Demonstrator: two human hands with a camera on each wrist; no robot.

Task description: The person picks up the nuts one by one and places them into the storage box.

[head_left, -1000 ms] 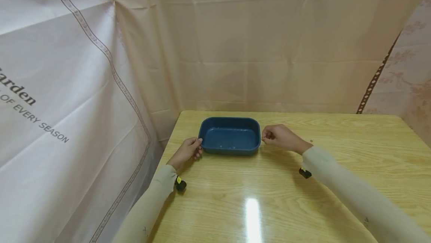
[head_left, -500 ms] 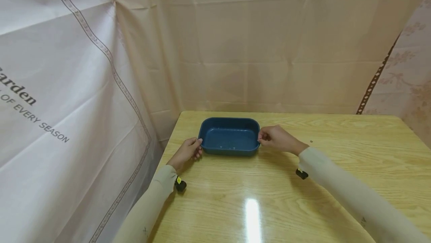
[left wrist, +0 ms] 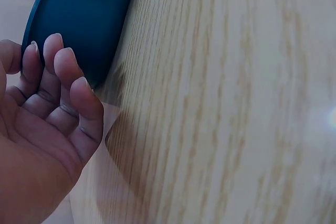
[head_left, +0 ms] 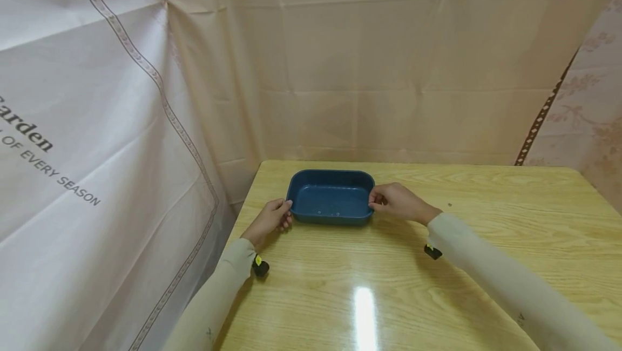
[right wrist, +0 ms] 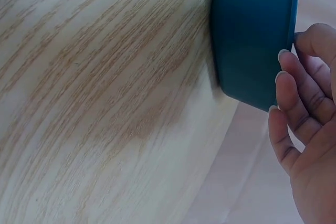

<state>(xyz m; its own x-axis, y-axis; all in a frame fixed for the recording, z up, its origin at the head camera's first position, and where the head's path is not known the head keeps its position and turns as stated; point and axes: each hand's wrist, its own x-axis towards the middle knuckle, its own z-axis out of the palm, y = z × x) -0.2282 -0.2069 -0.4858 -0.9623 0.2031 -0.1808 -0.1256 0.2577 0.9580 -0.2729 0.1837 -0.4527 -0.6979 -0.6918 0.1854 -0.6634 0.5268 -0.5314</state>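
Observation:
A blue rectangular plastic container (head_left: 332, 200) with rounded corners stands on the wooden table near its far left. In the head view my left hand (head_left: 269, 219) pinches its left rim, thumb on top. The left wrist view shows the other left fingers (left wrist: 67, 66) loosely bent against the container's outer wall (left wrist: 79, 14). At the opposite end my right hand (head_left: 399, 201) pinches the right rim between thumb and forefinger. Its remaining fingers (right wrist: 294, 95) lie beside the outer wall (right wrist: 252, 40). Several tiny pale spots show inside, along the front wall.
The light wooden table (head_left: 330, 286) carries a bright glare streak near the front. A tiny dark speck (head_left: 449, 204) lies right of the right hand. Beige cloth (head_left: 350, 70) hangs behind, and white printed cloth (head_left: 97, 178) hangs close along the left edge.
My right hand has moved left from just beside the container onto its right rim and pinches it. The left hand and the container look unmoved.

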